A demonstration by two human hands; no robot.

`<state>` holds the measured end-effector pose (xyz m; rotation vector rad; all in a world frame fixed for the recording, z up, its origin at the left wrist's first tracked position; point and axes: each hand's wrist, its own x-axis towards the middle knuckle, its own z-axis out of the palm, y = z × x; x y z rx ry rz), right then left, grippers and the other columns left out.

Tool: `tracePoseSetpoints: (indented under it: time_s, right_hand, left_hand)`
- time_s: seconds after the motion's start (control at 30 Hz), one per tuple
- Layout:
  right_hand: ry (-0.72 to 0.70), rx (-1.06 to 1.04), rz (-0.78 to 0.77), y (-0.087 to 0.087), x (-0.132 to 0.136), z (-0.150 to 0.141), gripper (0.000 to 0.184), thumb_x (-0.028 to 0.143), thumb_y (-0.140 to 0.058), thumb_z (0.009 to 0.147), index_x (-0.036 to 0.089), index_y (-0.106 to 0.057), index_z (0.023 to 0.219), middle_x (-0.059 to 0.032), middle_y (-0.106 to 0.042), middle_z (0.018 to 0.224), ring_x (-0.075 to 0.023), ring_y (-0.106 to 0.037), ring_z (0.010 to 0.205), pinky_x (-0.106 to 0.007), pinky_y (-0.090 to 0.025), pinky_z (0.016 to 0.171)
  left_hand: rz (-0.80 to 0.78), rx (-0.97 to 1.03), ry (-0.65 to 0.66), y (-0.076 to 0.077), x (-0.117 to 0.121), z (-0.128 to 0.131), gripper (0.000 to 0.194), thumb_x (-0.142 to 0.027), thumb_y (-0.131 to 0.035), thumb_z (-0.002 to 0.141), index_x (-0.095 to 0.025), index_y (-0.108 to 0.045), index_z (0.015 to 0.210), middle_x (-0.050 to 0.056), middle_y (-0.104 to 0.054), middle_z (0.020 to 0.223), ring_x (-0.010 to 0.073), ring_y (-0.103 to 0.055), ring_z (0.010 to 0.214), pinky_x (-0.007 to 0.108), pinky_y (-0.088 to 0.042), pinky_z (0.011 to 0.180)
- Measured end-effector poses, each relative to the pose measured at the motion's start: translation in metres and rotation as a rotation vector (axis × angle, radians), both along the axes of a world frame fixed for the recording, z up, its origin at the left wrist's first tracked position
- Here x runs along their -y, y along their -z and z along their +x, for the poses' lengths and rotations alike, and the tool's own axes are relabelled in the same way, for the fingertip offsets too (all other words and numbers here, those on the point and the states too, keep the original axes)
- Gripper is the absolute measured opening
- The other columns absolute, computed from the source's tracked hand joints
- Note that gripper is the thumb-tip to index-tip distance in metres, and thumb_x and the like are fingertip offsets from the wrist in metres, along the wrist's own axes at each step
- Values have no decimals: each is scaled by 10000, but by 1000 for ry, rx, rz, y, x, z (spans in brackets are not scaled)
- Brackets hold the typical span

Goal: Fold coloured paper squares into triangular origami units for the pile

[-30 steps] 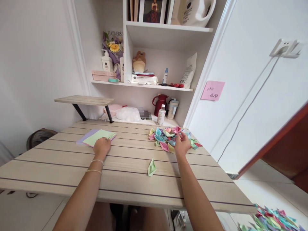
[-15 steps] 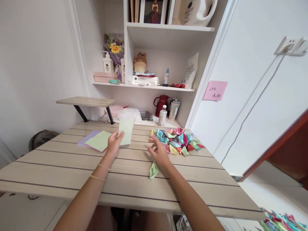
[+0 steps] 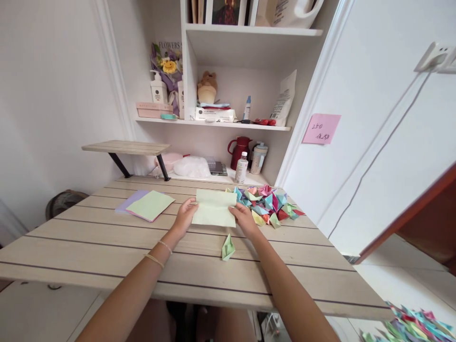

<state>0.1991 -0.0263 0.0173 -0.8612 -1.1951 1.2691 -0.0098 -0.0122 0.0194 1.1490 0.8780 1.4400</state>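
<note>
A pale green paper sheet [image 3: 214,208] is held up over the wooden table [image 3: 107,247], one hand at each side edge. My left hand [image 3: 184,217] pinches its left edge and my right hand [image 3: 244,218] pinches its right edge. A folded green paper boat [image 3: 228,248] stands on the table just in front of my right wrist. To the left lies a stack of coloured paper sheets [image 3: 147,205] with a green one on top. Behind my right hand is a pile of folded paper boats [image 3: 270,204] in several colours.
Shelves [image 3: 213,124] behind the table hold bottles, a red jug [image 3: 242,151], a plush toy and boxes. A small raised shelf [image 3: 126,147] stands at the back left. A pink sticky note [image 3: 321,128] hangs on the right wall. More folded paper lies at the bottom right [image 3: 409,327].
My left hand lifted a green sheet off the stack and carried it to the middle. My right hand left the boat pile and took the sheet's right edge.
</note>
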Motion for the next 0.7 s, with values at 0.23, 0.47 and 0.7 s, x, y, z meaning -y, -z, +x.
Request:
tracePoseSetpoints:
  time_s: [0.23,0.47,0.7]
  right_hand:
    - [-51,87,104,-3,5,-6,354,262,-568,669,213,-650,1010,-36,-673,869,-172,-603,759,-301,-475,663]
    - [-195,503,391,-5,15,-13,380,256,-512,760,206,-577,1131,-55,-667,924,-179,-604,795,-316,-463,696]
    - [-129,556,412,-4,10,-10,211,381,-597,731,187,-664,779,-52,-675,777,-183,-609,725,-292,-467,653]
  left_hand:
    - [-136,324,293,-10,7,3,394,-444,-506,766,-190,-502,1068,103,-636,1005,213,-619,866,381,-490,732]
    - [-164,108,163,0,7,9,386,-193,-683,637,-118,-588,1003,107,-679,913,204,-643,755,295,-493,672]
    - [-189,-62,371,-1,15,13,380,-286,-683,657,-102,-608,982,112,-688,853,193,-648,682,270,-493,624]
